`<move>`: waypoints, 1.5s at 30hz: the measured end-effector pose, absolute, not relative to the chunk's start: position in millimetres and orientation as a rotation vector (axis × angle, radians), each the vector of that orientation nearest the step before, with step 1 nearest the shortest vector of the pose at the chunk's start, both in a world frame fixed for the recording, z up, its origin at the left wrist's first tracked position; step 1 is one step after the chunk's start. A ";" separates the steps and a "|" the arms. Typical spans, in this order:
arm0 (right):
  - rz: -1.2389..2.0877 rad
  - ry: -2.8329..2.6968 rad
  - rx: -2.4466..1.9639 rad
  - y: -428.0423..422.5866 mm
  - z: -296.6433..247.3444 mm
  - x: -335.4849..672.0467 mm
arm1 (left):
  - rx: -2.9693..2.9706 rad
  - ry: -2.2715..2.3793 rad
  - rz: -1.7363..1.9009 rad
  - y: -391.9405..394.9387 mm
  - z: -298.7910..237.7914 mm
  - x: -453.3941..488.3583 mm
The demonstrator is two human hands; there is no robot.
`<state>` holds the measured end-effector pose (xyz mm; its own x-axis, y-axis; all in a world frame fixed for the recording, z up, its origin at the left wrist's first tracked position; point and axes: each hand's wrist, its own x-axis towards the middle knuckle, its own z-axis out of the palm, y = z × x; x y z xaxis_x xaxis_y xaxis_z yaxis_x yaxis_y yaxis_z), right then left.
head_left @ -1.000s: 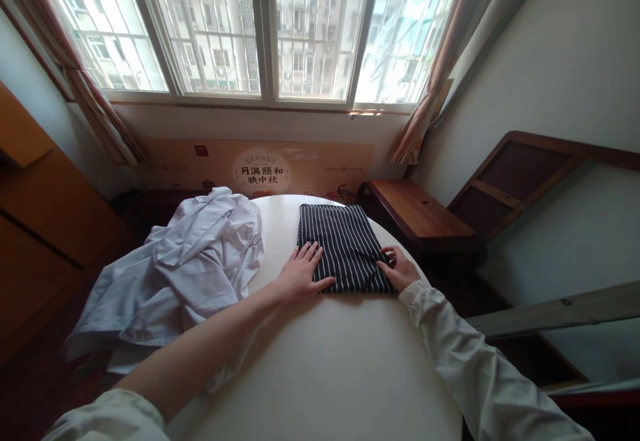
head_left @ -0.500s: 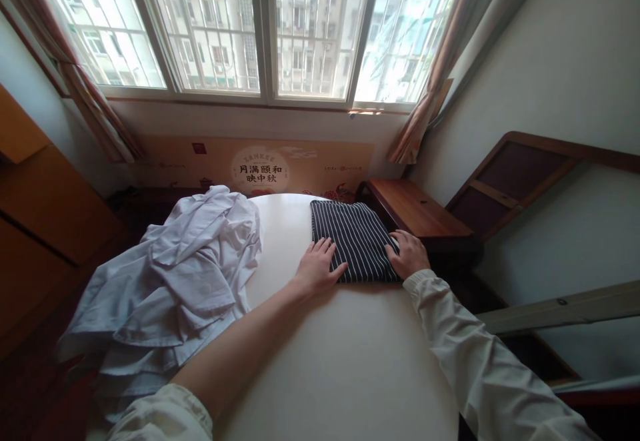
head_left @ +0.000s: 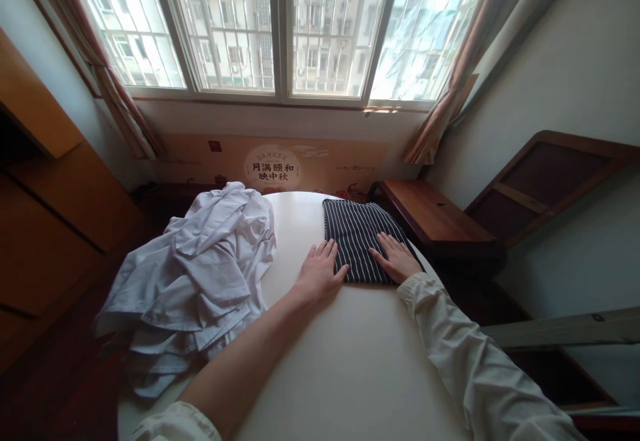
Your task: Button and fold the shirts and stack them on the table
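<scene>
A black cloth with white stripes (head_left: 357, 228), folded into a flat square, lies at the far right of the white table (head_left: 345, 354). My left hand (head_left: 320, 271) rests at its left front edge, fingers stretched out, the fingertips touching the fabric. On the right part of the cloth my right hand (head_left: 397, 258) lies flat with its fingers spread. Neither hand grips the fabric. Left of my left forearm is a crumpled heap of pale lilac-white cloth (head_left: 215, 261), partly hanging over the table's left side.
A small brown wooden table (head_left: 435, 211) stands beyond the table's right edge. A folded dark-framed panel (head_left: 540, 174) leans at the right wall. Orange-brown cabinets (head_left: 55, 228) stand at left. Behind are a printed cardboard banner (head_left: 325, 161) and a barred window (head_left: 280, 41).
My right hand has moved from the right edge of the striped cloth onto its top and flattened. My left hand stays at the left edge. The view has turned slightly left.
</scene>
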<state>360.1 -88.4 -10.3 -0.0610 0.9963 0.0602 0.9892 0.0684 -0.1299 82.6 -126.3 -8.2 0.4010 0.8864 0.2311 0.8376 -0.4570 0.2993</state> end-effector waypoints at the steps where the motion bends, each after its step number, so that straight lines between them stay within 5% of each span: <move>1: 0.083 -2.198 -2.065 -87.8 -9.7 361.2 | 2.517 1.555 0.548 -126.3 -8.2 82.1; 36: -0.079 -2.244 -1.900 -77.2 -15.2 305.1 | 2.492 1.533 0.646 -126.4 -5.6 82.3; 45: -0.104 -2.233 -1.890 -78.2 -15.5 304.6 | 2.541 1.431 0.471 -132.0 78.6 58.1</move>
<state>304.6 -78.2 -15.5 -0.1531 0.9661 0.2078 0.9813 0.1735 -0.0835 58.1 -132.0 78.6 0.4845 0.8557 0.1818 0.7964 -0.5174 0.3132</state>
